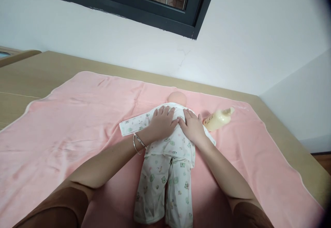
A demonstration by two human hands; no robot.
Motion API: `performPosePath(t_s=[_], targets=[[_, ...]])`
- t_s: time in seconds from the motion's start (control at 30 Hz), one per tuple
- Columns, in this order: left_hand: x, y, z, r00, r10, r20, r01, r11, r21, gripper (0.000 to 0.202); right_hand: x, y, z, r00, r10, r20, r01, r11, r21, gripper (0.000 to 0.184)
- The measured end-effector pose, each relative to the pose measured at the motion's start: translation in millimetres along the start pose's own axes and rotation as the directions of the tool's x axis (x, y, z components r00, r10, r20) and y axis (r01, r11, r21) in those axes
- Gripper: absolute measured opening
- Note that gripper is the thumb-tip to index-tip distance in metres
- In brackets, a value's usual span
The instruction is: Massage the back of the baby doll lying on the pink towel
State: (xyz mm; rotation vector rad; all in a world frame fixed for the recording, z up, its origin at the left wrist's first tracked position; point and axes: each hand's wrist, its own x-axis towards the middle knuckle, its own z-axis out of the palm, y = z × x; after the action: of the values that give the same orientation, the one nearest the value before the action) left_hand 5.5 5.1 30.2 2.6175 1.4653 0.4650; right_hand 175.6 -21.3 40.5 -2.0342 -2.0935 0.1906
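Note:
A baby doll (177,98) lies on a pink blanket, its head toward the wall. It wears a white printed top (170,147) and matching trousers (152,190). My left hand (163,122) rests flat on the upper left of the top, fingers spread. Opposite it, my right hand (192,126) lies flat on the upper right, fingers stretched toward the doll's head. The two thumbs nearly meet in the middle. One sleeve (131,124) sticks out to the left; the other is partly covered by my right hand and forearm.
Just right of my right hand, a pale yellow bottle (218,118) lies tilted on the pink blanket (85,117). Beneath it is a wooden table (64,63). A white wall (232,49) with a dark-framed window (165,18) stands behind the table's far edge.

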Motion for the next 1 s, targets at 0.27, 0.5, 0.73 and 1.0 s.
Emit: performPosePath(t_s=[0.27,0.5,0.73,1.0], targets=[[-4,8,-12.0,0.998,-0.019,0.056,0.017,0.999,0.034,0.057,-13,-9,-5,0.999,-0.011,0.037,0.014,0.997,-0.071,0.064],[1,0,-6.0,1.000,-0.007,0.001,0.007,0.999,0.054,0.056,-6,-4,-1,1.000,-0.023,-0.008,0.022,0.998,-0.053,0.060],[-23,21,-29.9,0.993,0.028,0.116,-0.036,0.997,0.070,0.065,-21,-14,-9,0.998,-0.036,0.057,0.043,0.990,-0.133,0.061],[-1,-7,-17.1,0.998,0.001,0.070,-0.001,1.000,-0.004,0.054,-19,-10,-9,0.997,-0.038,0.072,0.042,0.998,-0.048,0.065]])
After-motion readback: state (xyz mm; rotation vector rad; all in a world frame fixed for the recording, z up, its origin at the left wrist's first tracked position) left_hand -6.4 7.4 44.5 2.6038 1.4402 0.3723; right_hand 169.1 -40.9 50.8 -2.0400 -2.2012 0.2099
